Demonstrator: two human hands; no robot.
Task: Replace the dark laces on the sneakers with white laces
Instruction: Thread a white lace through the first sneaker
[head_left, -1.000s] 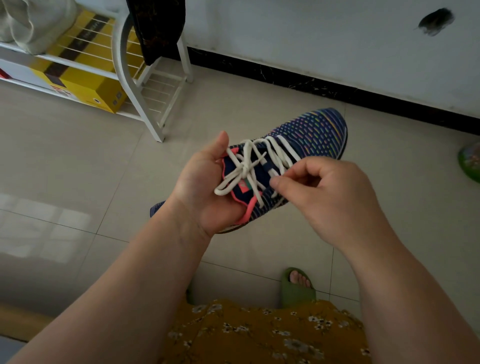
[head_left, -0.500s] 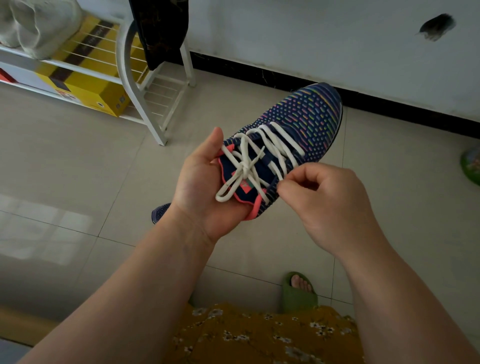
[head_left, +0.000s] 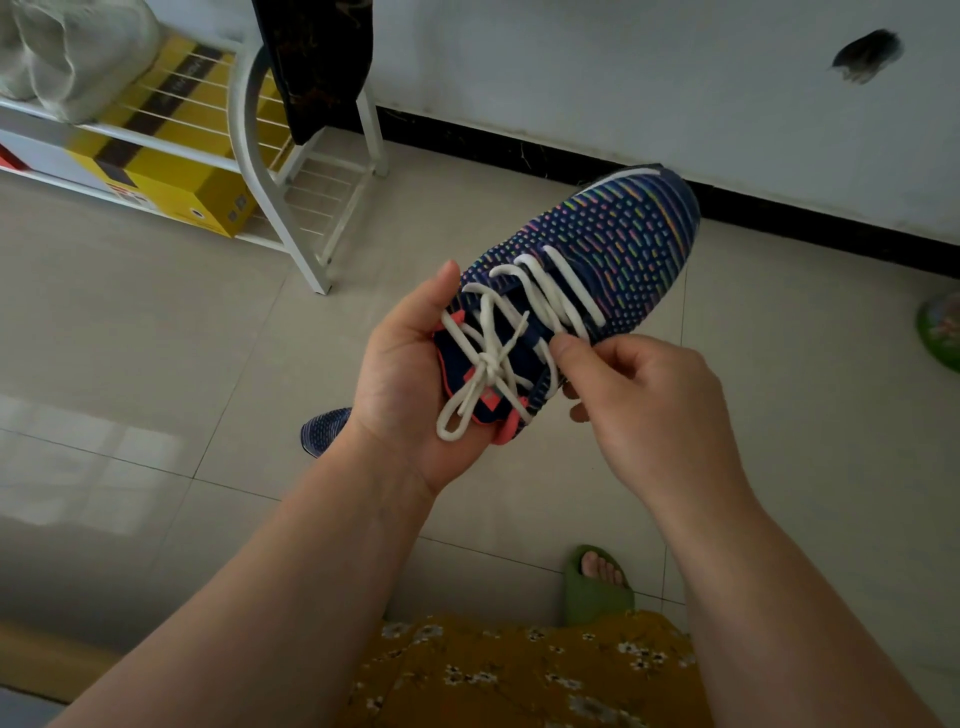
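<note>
we hold the knit sneaker (head_left: 613, 249) up over the tiled floor (head_left: 156, 338), heel cupped in our left hand (head_left: 405, 384), whose fingers wrap under its sole. its white lace (head_left: 498, 343) is threaded through every eyelet and tied in a bow. our right hand (head_left: 644, 410) pinches a lace strand at the sneaker's right side, apparently tidying it. this shoe looks done; the second sneaker (head_left: 324, 428) lies on the floor below, mostly hidden, so we cannot tell its laces.
</note>
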